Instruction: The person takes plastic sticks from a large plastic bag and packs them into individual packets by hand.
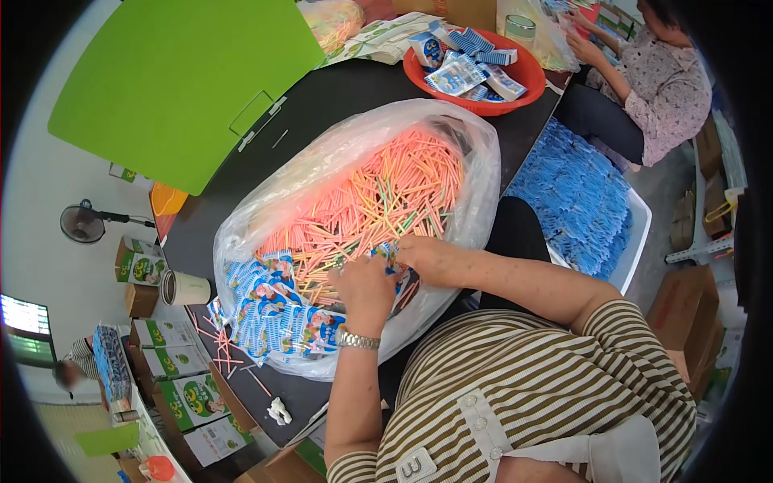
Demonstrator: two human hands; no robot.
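Over a big clear plastic bag (475, 129) full of thin pink, orange and green sticks (394, 173), my two hands meet at a small blue printed packet (385, 250). My left hand (366, 288), with a metal watch on its wrist, has its fingers bent at the packet's left side. My right hand (435, 262) pinches the packet's right side. Fingers hide most of the packet, so whether sticks are in it I cannot tell. Left of my hands, several overlapping blue packets (278, 318) lie in the bag's near left part.
A red basin (527, 88) at the back holds blue packets. A white tub (640, 221) of blue wrappers stands right, near a seated person (660, 97). A paper cup (187, 287), loose sticks (221, 342) and a crumpled white scrap (279, 411) are on the dark table (338, 105).
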